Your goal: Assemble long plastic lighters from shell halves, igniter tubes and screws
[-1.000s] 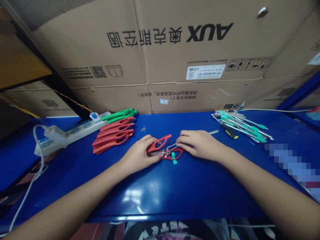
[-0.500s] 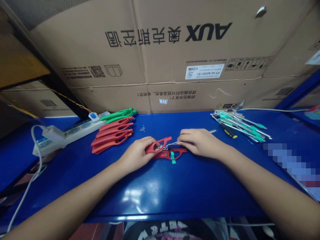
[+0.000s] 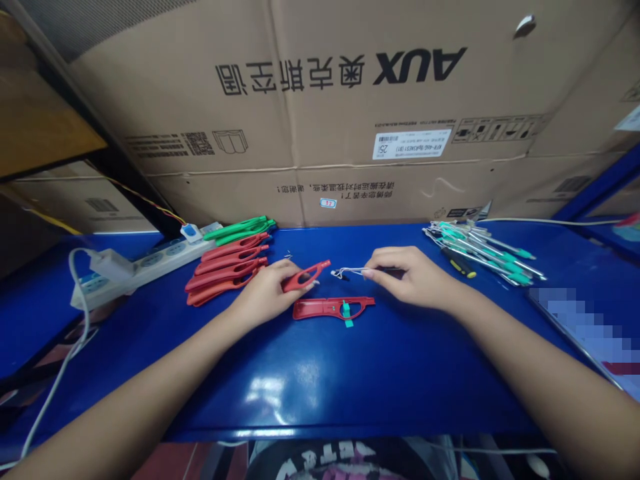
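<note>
My left hand (image 3: 263,293) is closed around a red plastic handle half (image 3: 296,281), its looped end pointing right. Pinched in my right hand (image 3: 413,277) is a thin rod with white wires (image 3: 350,271) at its left end; the rest of it is hidden by the fingers. The wire end is close to the held half but apart from it. Below, between both hands, a second red handle half (image 3: 315,309) lies on the blue table, its hollow side up. A small green plastic piece (image 3: 347,309) sits at its loop opening.
Several red handles (image 3: 227,267) and green ones (image 3: 243,228) lie at the left, beside a white power strip (image 3: 155,260). At the right are metal rods with green parts (image 3: 490,253) and a black-yellow screwdriver (image 3: 460,263). A cardboard box (image 3: 325,100) stands behind.
My left hand has lifted its red half up and left, away from the half on the table. My right hand has drawn the wired rod slightly up and right, clear of both halves.
</note>
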`<state>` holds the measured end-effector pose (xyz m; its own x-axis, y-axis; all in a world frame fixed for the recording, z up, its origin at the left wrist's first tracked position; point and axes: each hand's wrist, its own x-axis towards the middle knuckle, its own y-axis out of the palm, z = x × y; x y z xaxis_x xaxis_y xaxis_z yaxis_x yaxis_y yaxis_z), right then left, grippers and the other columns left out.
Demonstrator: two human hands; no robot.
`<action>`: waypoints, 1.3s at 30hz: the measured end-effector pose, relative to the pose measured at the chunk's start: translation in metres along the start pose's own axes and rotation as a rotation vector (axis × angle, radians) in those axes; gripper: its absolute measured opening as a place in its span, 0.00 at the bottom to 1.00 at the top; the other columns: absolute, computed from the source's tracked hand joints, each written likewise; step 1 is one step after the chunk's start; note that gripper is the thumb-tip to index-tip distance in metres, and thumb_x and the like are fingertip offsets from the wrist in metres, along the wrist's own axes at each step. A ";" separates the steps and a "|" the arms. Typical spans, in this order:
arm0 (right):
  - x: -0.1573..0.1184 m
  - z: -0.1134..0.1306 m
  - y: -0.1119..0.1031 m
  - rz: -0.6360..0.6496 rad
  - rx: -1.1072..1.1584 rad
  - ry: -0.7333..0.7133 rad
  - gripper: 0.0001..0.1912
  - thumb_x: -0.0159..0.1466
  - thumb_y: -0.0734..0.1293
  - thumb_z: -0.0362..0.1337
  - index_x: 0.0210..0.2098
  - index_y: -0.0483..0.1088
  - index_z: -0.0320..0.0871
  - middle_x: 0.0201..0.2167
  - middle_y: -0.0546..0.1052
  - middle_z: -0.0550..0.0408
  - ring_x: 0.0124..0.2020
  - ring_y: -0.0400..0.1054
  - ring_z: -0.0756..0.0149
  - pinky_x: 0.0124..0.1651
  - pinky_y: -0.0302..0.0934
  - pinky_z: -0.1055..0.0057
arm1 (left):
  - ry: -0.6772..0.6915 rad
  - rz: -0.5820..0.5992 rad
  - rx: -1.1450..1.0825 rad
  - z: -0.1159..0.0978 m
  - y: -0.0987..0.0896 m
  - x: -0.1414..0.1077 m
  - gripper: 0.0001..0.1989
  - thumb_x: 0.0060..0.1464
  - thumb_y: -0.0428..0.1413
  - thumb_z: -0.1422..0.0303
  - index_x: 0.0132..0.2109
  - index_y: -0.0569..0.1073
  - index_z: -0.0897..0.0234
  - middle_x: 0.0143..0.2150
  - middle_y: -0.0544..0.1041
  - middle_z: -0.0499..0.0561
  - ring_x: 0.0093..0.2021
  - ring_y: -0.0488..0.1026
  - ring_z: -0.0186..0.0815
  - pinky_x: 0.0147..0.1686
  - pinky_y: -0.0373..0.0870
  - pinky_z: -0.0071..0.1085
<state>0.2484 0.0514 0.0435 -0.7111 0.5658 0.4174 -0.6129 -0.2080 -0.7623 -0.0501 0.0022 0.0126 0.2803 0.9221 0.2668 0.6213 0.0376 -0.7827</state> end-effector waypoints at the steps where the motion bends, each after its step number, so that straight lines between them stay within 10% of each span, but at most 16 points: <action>1: 0.000 0.003 0.003 0.014 -0.005 -0.014 0.11 0.71 0.64 0.38 0.35 0.76 0.42 0.31 0.77 0.55 0.31 0.69 0.70 0.35 0.59 0.73 | 0.020 -0.020 -0.016 -0.002 0.003 -0.001 0.14 0.59 0.58 0.57 0.42 0.79 0.64 0.42 0.77 0.53 0.41 0.75 0.39 0.44 0.70 0.33; 5: -0.003 0.016 0.015 0.087 -0.156 -0.121 0.11 0.72 0.62 0.37 0.38 0.75 0.42 0.35 0.78 0.54 0.35 0.71 0.68 0.38 0.60 0.71 | -0.077 -0.119 -0.255 -0.019 0.011 -0.004 0.17 0.62 0.55 0.56 0.47 0.80 0.65 0.47 0.80 0.56 0.47 0.77 0.42 0.51 0.71 0.36; 11: -0.005 0.028 0.029 0.010 -0.390 -0.393 0.15 0.74 0.59 0.36 0.39 0.76 0.39 0.35 0.77 0.50 0.33 0.70 0.65 0.33 0.61 0.68 | -0.285 0.226 -0.740 -0.050 0.015 -0.011 0.20 0.58 0.60 0.53 0.44 0.81 0.66 0.39 0.84 0.54 0.40 0.80 0.41 0.45 0.75 0.35; 19: -0.005 0.030 0.031 0.032 -0.263 -0.328 0.15 0.73 0.61 0.36 0.49 0.75 0.34 0.41 0.78 0.42 0.41 0.74 0.58 0.41 0.71 0.61 | -0.459 0.183 -0.904 -0.053 0.014 -0.013 0.21 0.48 0.69 0.62 0.49 0.81 0.67 0.37 0.84 0.52 0.37 0.79 0.36 0.44 0.74 0.32; 39: -0.007 0.016 0.029 -0.177 -0.305 -0.306 0.16 0.71 0.63 0.31 0.57 0.71 0.36 0.57 0.75 0.36 0.58 0.72 0.55 0.59 0.71 0.55 | -0.144 -0.134 -0.424 -0.052 -0.001 -0.019 0.12 0.58 0.61 0.60 0.37 0.79 0.66 0.35 0.81 0.51 0.35 0.76 0.36 0.40 0.74 0.31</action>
<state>0.2300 0.0287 0.0259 -0.7014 0.3010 0.6461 -0.6375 0.1404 -0.7575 -0.0178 -0.0356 0.0378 0.0918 0.9650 0.2458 0.8975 0.0267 -0.4401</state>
